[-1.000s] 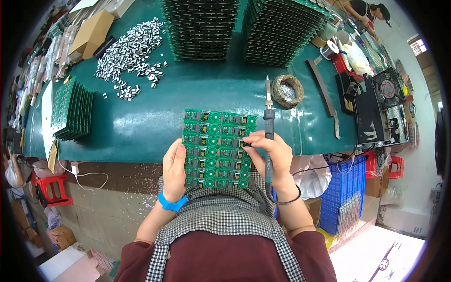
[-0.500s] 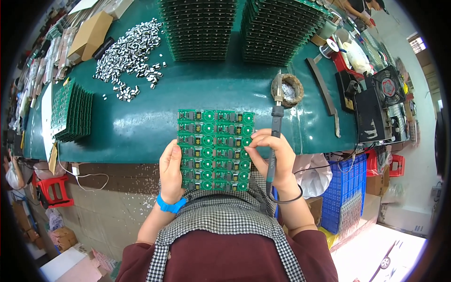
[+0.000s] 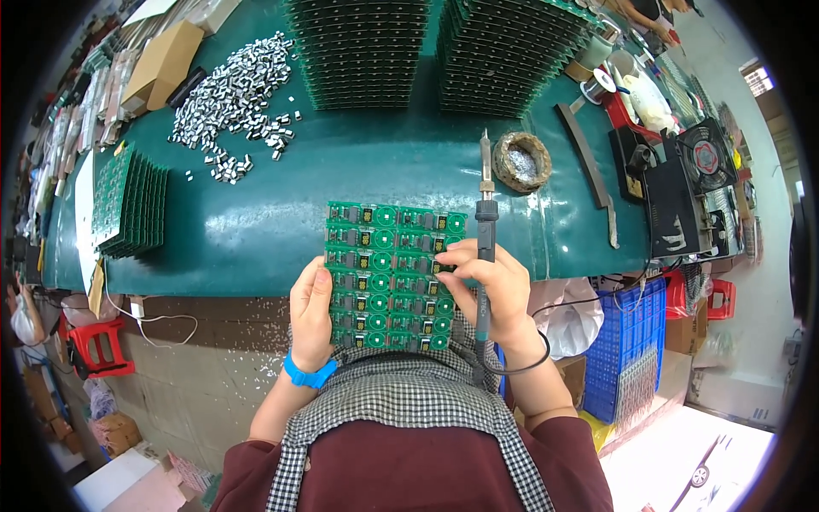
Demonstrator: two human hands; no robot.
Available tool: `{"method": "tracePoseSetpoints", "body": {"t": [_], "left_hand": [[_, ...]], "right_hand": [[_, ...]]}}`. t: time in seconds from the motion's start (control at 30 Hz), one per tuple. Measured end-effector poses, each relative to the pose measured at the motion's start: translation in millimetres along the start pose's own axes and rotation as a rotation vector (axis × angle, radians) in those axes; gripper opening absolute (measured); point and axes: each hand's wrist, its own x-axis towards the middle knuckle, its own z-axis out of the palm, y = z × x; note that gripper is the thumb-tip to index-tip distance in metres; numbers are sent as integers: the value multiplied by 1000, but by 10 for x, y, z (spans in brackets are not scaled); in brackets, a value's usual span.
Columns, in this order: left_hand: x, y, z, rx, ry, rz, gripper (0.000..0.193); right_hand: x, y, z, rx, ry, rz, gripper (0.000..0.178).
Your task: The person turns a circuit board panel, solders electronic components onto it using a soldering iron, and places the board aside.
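Note:
A green panel of small circuit boards [image 3: 388,273] lies at the near edge of the green workbench [image 3: 256,230]. My left hand [image 3: 311,311], with a blue wristband, grips the panel's left edge. My right hand [image 3: 490,286] holds a soldering iron [image 3: 485,218] upright, tip pointing away, while its fingers rest on the panel's right side. A round tip-cleaner pot [image 3: 522,160] sits just beyond the iron's tip.
Two tall stacks of green boards [image 3: 444,51] stand at the back. A heap of small silver parts [image 3: 235,94] lies back left, a fanned row of boards [image 3: 130,200] at left. A fan and dark units [image 3: 691,183] sit right, a blue crate [image 3: 636,346] below.
The panel has slid slightly toward me. My right hand has swung the soldering iron back upright, away from the cleaner pot. My left hand keeps its grip.

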Motion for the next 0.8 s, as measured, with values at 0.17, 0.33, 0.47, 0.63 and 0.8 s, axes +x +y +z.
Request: {"method": "tracePoseSetpoints", "body": {"t": [0.17,0.33,0.47,0.63,0.8], "left_hand": [[-45,-2,4,-44,21,8,31],[-52,-17,13,-62,31,-9,30],[-8,-24,28,-84,23,-70,30],[61,1,9,-59,94,-64,31],[91,-10,4,-104,82,-60,33]], "right_hand": [[-28,-46,51,1,61,-5,38],[-71,-68,99,0,123,19,38],[-131,-28,27,31,118,83,37],[-323,61,52,91,208,157,32],[-532,53,242,162,167,216,31]]}}
